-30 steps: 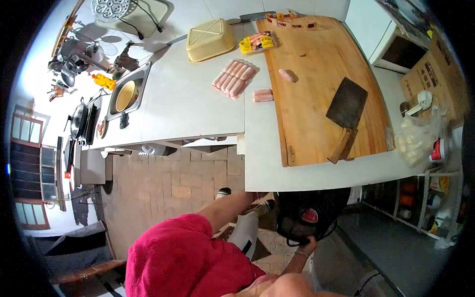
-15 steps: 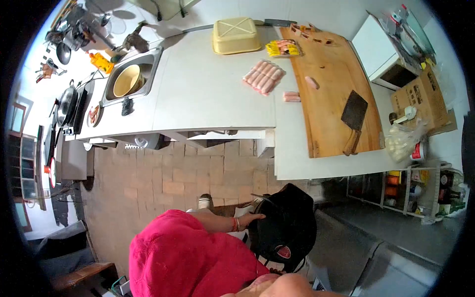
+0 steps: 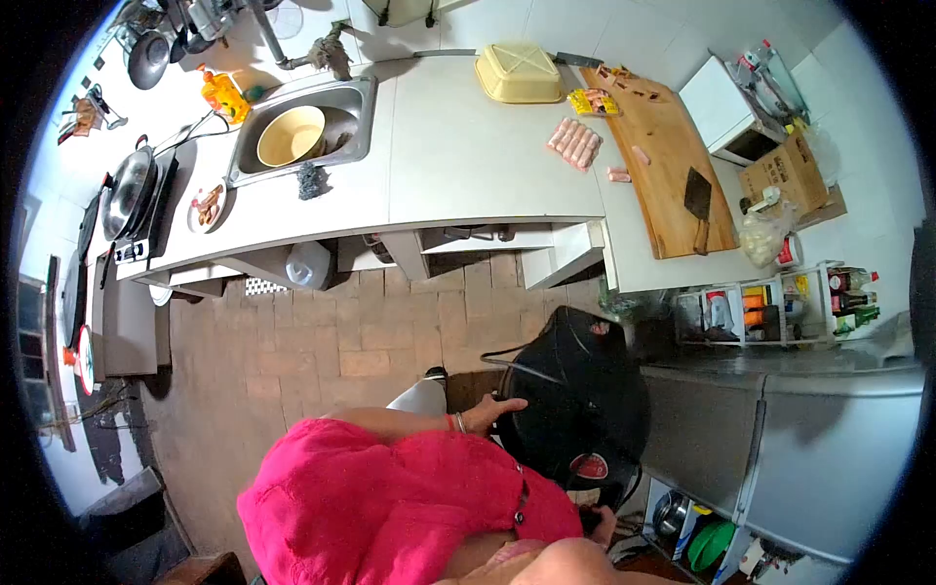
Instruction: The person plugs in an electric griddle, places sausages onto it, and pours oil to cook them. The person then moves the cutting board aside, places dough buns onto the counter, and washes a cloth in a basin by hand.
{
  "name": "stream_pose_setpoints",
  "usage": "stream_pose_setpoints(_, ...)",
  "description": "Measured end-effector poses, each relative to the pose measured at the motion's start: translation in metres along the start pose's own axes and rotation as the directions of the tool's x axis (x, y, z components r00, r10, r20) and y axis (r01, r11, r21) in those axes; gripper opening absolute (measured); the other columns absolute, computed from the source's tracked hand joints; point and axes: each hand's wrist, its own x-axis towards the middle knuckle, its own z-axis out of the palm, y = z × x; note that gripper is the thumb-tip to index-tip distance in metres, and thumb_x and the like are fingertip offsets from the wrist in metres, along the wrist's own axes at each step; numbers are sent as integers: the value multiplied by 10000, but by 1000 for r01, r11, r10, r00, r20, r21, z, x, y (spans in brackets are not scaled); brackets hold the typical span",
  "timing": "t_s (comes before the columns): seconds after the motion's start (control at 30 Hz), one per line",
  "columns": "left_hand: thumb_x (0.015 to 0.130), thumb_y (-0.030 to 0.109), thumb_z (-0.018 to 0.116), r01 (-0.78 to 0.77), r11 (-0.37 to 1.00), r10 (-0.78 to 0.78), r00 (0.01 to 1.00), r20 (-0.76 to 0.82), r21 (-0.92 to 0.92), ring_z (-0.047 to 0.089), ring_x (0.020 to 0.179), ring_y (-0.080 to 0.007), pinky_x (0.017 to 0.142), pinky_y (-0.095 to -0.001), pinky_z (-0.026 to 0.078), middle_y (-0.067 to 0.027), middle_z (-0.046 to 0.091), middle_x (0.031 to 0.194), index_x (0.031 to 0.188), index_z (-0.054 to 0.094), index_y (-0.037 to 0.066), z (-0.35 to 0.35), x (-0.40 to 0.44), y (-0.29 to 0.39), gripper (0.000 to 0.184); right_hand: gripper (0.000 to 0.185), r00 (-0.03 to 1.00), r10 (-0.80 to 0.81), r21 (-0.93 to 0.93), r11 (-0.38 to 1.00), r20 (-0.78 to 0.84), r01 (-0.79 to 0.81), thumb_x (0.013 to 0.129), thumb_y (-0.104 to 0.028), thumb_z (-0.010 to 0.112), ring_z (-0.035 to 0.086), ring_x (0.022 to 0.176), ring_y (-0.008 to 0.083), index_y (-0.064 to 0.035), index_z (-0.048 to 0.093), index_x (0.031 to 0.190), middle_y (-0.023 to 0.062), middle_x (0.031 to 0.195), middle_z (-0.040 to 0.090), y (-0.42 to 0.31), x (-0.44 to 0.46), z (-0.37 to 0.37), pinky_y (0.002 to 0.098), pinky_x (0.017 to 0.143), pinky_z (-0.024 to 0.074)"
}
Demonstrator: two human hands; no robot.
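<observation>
In the lower middle, a large black bag-like thing (image 3: 561,400) with thin straps or loops and a red round badge hangs or stands between my hands; its exact kind is unclear. My left hand (image 3: 485,414) grips its left edge, thumb on top and the other fingers tucked beneath. Down at its lower right edge, my right hand (image 3: 604,524) is partly hidden by the pink garment, its fingers closed around a dark part of the same thing. Both forearms come from the pink sleeves and body (image 3: 390,502).
Above, a white counter (image 3: 468,185) carries sausages (image 3: 574,144), a yellow basin (image 3: 520,73), and a wooden board (image 3: 673,185) with a cleaver (image 3: 698,200). At left are a sink (image 3: 356,122) and a wok (image 3: 130,195). A grey fridge (image 3: 829,448) stands right, beside a shelf (image 3: 772,310).
The view has swung, bringing more of the fridge and a low shelf into sight. The black thing appears more spread out and upright. My right hand has come into view at its lower edge.
</observation>
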Motion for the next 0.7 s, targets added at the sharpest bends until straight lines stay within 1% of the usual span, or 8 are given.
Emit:
stream_pose_setpoints(0.07, 597, 497, 814, -104, 993, 103, 994, -26, -58, 320, 1276, -377, 1018, -550, 288, -244, 228, 1416, 1407, 23, -29, -6, -28, 1, 1248, 259, 979, 201, 458, 873, -26, -168, 727, -130, 545, 432, 601, 169, -81, 300, 660, 11, 669, 395, -49, -15, 20, 234, 663, 393)
stream_pose_setpoints(0.17, 635, 485, 796, -331, 937, 348, 917, 195, -115, 361, 1248, -339, 1000, -515, 318, -247, 319, 1376, 1364, 202, -63, -23, -64, 11, 1089, 309, 990, 135, 216, 969, -45, -122, 931, -239, 428, 564, 727, 217, 3, 607, 861, 101, 804, 598, -27, -5, 18, 338, 711, 464)
stream_pose_setpoints(0.2, 774, 435, 698, -318, 945, 327, 936, 134, -81, 494, 1078, -288, 864, -446, 439, -168, 503, 1190, 1175, 483, 5, -26, -78, 13, 626, 289, 1000, 13, 172, 985, -15, -10, 921, -214, 438, 567, 713, 216, 4, 604, 829, 101, 784, 597, -18, 6, 12, 334, 698, 466)
stream_pose_setpoints(0.23, 692, 410, 773, -377, 907, 407, 899, 161, -189, 394, 1219, -310, 991, -467, 345, -244, 412, 1299, 1285, 318, -89, -31, -77, 14, 899, 280, 995, -101, 162, 982, 13, 98, 909, -208, 453, 570, 705, 215, 5, 605, 810, 106, 780, 600, -10, 25, 9, 336, 693, 468)
stream_pose_setpoints(0.33, 704, 363, 770, -524, 824, 519, 851, -81, -215, 462, 1153, -283, 971, -445, 383, -191, 527, 1151, 1245, 357, -70, -28, -129, 37, 806, 153, 939, -343, 181, 923, -16, 340, 778, -160, 515, 526, 655, 208, -29, 514, 700, 71, 718, 521, -23, 61, 28, 351, 666, 459)
stream_pose_setpoints(0.4, 721, 339, 760, -632, 745, 644, 765, -19, -215, 535, 1028, -243, 899, -402, 430, -138, 555, 1112, 1228, 384, -38, -48, -134, 55, 735, 127, 948, -306, 263, 911, -81, 317, 669, -99, 544, 501, 635, 215, -60, 438, 611, 33, 662, 458, -58, 82, 66, 366, 657, 459)
stream_pose_setpoints(0.5, 767, 361, 695, -762, 627, 760, 644, -88, -160, 527, 849, -152, 781, -329, 407, -31, 584, 967, 1093, 538, 24, -63, -144, 88, 494, 79, 997, 35, 627, 776, 66, -69, 648, -85, 555, 562, 714, 270, -31, 500, 665, 75, 711, 519, -173, 69, 122, 408, 703, 492)
stream_pose_setpoints(0.7, 723, 371, 746, -819, 552, 775, 574, -264, -158, 563, 854, -175, 747, -309, 471, -62, 580, 935, 1080, 506, -13, -128, -121, 160, 577, 123, 956, -101, 711, 690, 275, -132, 657, -61, 558, 542, 692, 301, -23, 478, 743, 128, 731, 506, -230, 154, 202, 456, 709, 520)
